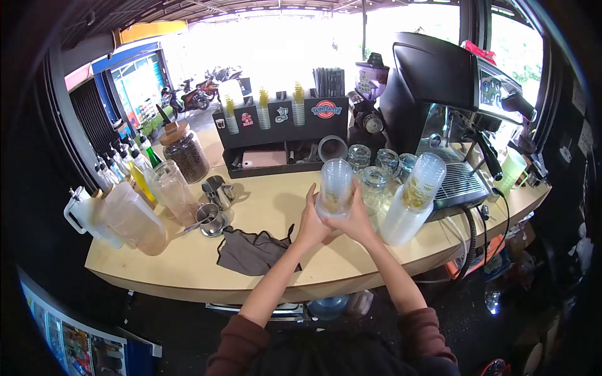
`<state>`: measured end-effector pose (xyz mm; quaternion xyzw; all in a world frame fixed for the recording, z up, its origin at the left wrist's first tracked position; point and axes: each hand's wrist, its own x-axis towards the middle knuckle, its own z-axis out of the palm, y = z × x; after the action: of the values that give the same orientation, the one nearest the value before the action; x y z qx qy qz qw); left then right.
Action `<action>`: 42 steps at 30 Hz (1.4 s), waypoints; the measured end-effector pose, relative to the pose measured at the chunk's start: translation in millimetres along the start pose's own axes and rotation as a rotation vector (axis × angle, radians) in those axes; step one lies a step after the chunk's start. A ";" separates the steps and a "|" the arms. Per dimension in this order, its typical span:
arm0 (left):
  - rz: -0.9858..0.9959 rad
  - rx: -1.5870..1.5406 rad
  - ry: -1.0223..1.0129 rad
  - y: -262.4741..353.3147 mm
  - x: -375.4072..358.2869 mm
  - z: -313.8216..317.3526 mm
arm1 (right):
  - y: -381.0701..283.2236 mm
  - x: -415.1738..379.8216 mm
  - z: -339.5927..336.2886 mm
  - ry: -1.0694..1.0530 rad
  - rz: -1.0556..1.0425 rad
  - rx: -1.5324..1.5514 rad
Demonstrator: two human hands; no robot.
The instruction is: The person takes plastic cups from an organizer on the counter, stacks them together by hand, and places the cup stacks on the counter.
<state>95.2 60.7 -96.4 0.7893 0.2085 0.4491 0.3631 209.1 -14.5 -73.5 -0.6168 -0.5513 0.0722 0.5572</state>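
Between my two hands is a stack of clear plastic cups [337,182], held upright above the counter. My left hand [311,220] wraps its left side, and my right hand [355,219] closes round the right side. Just right of my hands stand several upturned drinking glasses [374,185]. Farther right, another tall stack of plastic cups [407,216] leans a little, with yellow print on its upper cups. A dark grey cloth [254,252] lies crumpled on the counter left of my left forearm.
The wooden counter [188,263] carries a black cup organizer [282,135] at the back and an espresso machine [439,81] with a grinder [370,94] at right. Pitchers [135,219], syrup bottles [141,166], a coffee bean jar [185,153] and metal jugs [217,191] stand at left.
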 end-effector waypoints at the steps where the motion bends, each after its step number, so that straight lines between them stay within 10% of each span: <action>1: 0.012 0.002 -0.013 -0.4 -0.6 -0.5 | 2.5 0.4 0.6 0.003 0.015 0.002; 19: -0.046 -0.170 -0.165 9.3 1.9 -13.1 | -42.2 26.6 -19.6 0.086 -0.260 -0.100; 31: 0.176 -0.383 0.283 77.2 -20.7 -133.1 | -113.6 8.1 12.2 -0.011 -0.577 -0.457; 37: 0.050 -0.463 0.403 41.7 -33.9 -160.8 | -97.6 9.2 39.1 -0.340 -0.218 0.679; 42: -0.006 -0.665 0.359 36.1 -41.5 -152.5 | -106.0 8.9 40.5 -0.453 0.000 0.754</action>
<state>-57.1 69.0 -41.3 0.5366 0.1139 0.6223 0.5584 120.5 -7.4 -2.4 -0.3389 -0.5946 0.4016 0.6085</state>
